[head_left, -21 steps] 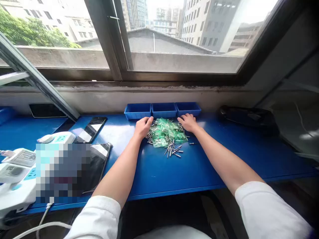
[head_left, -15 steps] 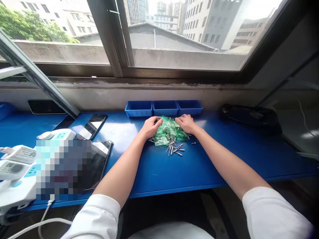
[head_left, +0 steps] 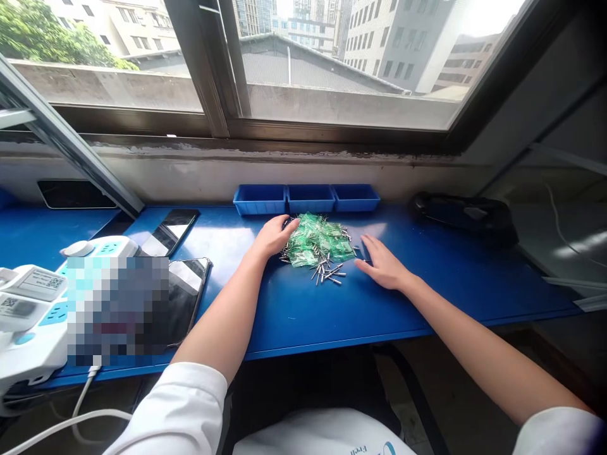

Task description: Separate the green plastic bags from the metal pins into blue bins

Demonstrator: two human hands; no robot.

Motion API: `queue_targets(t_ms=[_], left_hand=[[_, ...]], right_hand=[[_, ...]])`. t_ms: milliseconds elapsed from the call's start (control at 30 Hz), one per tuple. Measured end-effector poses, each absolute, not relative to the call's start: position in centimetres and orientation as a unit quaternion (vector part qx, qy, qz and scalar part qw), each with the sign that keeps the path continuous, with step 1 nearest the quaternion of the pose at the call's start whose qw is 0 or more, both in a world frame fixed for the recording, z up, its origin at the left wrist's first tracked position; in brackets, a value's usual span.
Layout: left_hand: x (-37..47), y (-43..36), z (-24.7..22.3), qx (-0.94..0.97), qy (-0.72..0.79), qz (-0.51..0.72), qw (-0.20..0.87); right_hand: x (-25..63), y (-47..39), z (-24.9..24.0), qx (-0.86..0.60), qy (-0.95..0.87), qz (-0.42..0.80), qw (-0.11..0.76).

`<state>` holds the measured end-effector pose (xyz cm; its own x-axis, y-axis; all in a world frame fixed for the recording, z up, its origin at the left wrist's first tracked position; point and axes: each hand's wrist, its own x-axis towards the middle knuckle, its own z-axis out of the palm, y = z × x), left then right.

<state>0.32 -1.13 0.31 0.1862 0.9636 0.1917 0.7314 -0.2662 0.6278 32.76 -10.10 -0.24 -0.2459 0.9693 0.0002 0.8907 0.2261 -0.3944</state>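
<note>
A heap of small green-tinted plastic bags (head_left: 310,237) lies on the blue table, mixed with many thin metal pins that look like rivets. Several loose rivets (head_left: 327,273) spill out at the heap's near side. My left hand (head_left: 275,236) rests against the left edge of the heap, thumb and fingers apart; its fingertips are partly hidden. Just off the heap's right edge, my right hand (head_left: 383,264) is low over the table with fingers spread and nothing in it.
Three joined blue bins (head_left: 310,199) stand behind the heap, below the window. A dark case-like object (head_left: 465,215) lies at the back right. To the left are a phone (head_left: 173,230), a dark tablet (head_left: 192,291), and a white power strip (head_left: 52,316) with plugs and cables.
My right hand has left the top of the heap and moved right and nearer to me, its fingers spreading. My left hand stays at the heap's left side. The view has shifted slightly.
</note>
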Motion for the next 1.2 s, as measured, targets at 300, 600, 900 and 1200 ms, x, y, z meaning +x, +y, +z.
queue_targets(t_ms=[300, 600, 900, 1200], left_hand=[[1.9, -1.9, -0.1, 0.792, 0.550, 0.201, 0.172], [1.7, -1.3, -0.1, 0.765, 0.565, 0.266, 0.160], [2.0, -0.3, -0.4, 0.759, 0.525, 0.378, 0.077], [2.5, -0.9, -0.2, 0.790, 0.472, 0.385, 0.069]], right_hand=[[24.1, -2.7, -0.6, -0.567, -0.777, 0.162, 0.220], [23.6, 1.4, 0.6, -0.530, -0.704, 0.140, 0.452], [24.4, -0.5, 0.9, -0.476, -0.815, 0.081, 0.321], [22.2, -1.9, 1.3, -0.474, -0.844, 0.048, 0.246]])
